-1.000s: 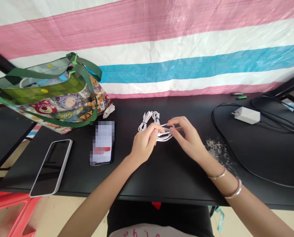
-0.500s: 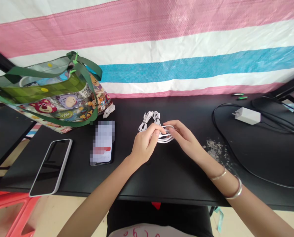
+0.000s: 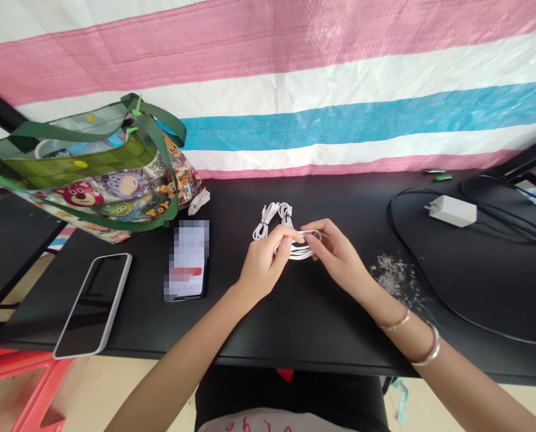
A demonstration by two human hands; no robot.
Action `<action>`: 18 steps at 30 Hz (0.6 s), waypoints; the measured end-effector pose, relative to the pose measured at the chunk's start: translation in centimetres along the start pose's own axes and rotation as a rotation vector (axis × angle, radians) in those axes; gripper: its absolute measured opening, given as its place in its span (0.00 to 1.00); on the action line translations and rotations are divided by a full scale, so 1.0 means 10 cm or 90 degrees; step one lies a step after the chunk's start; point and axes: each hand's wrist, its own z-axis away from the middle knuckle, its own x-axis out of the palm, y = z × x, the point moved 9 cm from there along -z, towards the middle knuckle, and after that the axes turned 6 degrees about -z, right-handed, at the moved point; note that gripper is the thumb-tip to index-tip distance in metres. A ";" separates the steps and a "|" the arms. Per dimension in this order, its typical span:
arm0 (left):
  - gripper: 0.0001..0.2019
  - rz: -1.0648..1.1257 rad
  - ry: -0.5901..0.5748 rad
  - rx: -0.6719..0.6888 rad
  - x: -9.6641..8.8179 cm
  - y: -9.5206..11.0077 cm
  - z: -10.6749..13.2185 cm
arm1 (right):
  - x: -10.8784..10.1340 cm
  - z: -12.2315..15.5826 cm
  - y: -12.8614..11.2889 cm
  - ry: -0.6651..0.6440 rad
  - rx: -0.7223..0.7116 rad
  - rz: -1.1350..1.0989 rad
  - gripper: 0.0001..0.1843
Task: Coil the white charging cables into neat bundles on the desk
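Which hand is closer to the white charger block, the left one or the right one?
The right. The right hand, at the coiled white cable, is nearer, to the left of the white charger block. The left hand is farther left, across the coil.

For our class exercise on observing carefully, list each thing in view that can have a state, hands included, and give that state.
Left hand: pinching the white cable
Right hand: pinching the same cable
White cable: coiled, held
Other white cables: tied in bundles
Nearer phone: face up, screen dark
Farther phone: face up, screen lit, content obscured
Bag: standing, open-topped
Charger: unplugged
Black cord: loosely looped
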 end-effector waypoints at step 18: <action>0.16 -0.020 -0.054 -0.019 0.07 -0.02 0.01 | 0.03 -0.02 -0.03 -0.032 0.009 0.010 0.10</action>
